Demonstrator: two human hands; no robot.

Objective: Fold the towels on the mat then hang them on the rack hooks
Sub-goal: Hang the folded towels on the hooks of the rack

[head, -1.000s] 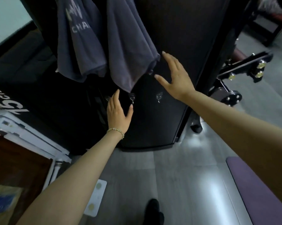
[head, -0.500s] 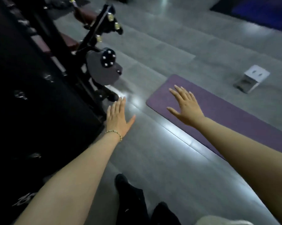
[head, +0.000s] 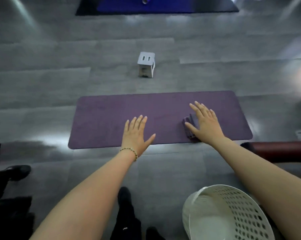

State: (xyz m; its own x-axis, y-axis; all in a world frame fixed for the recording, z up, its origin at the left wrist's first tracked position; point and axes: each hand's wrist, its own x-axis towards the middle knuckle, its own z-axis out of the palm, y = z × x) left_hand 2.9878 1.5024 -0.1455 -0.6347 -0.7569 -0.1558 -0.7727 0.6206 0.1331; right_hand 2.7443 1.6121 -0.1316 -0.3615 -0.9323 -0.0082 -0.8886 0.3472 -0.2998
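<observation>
Purple foam, the mat [head: 103,122] lies crosswise on the grey floor, its left half bare. Over the mat's near edge, about midway along, the left hand [head: 136,134] hovers with fingers straight and thumb out, holding nothing. Right of it, on the mat's right half close to the near edge, sits what looks like a small folded stack of purplish towels [head: 189,125]. Its long axis runs from the mat's near edge toward the far edge, across the mat's length, and its layered folds face left, toward the mat's middle. The right hand [head: 203,122] is spread over the stack's right side, fingers wide; whether it presses the cloth I cannot tell. Nearer than the mat's right end stands a white basket [head: 241,210]. By my reading this stack is folded and has yet to be hung; no rack shows.
</observation>
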